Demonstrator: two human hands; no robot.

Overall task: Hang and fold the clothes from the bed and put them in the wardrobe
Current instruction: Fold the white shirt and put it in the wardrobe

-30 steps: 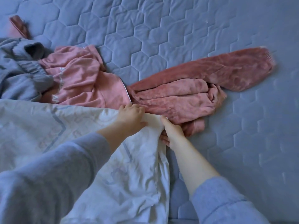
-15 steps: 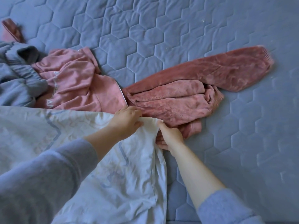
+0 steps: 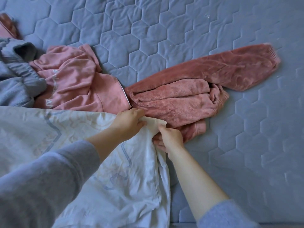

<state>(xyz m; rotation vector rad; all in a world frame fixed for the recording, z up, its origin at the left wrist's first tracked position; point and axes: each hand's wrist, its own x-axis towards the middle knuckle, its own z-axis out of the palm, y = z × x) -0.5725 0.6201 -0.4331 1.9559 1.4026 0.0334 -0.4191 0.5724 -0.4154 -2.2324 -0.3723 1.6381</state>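
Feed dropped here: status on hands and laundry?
Left hand, right hand: both gripping white sheet at corner. Sheet spread on bed. Plush pink garment against corner; pink top, grey garment beyond.

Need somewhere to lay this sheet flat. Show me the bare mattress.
Bare mattress right of the fuzzy pink garment and the right hand; also the far strip beyond the pink top. Crowded left: grey garment, pink top and pale sheet overlap.

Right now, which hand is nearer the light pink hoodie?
Left. The left hand almost touches the light pink hoodie; the right hand is farther right, by the fleece.
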